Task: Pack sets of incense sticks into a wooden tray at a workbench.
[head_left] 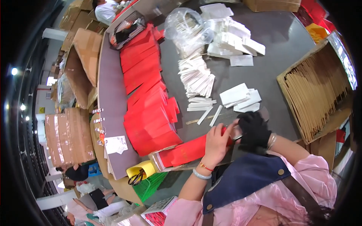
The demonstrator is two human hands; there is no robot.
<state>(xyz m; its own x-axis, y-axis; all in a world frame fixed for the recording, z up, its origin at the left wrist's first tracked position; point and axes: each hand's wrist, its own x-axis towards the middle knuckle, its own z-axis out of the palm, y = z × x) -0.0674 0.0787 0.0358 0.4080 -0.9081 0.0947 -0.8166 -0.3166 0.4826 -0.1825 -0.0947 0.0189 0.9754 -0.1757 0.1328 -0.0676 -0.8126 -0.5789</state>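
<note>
A long red paper packet [184, 151] lies along the table's near edge. Bare, with a red string and a pale bangle at the wrist, my left hand [217, 145] closes over the packet's right end. My right hand [253, 132], in a black glove, is closed right beside it, slightly blurred. Between the two hands shows a small shiny piece [236, 132]; its kind is unclear and the glove partly hides it. Just beyond my hands lie white paper cards [235, 95] and loose narrow white strips [216, 115].
Overlapping red packets [149, 120] line the left side. White strips [196, 73], a clear plastic bag [184, 26] and white packets [235, 39] lie farther back. A carton of brown sheets [315, 90] stands right. Scissors [136, 177] hang by a yellow holder [145, 169].
</note>
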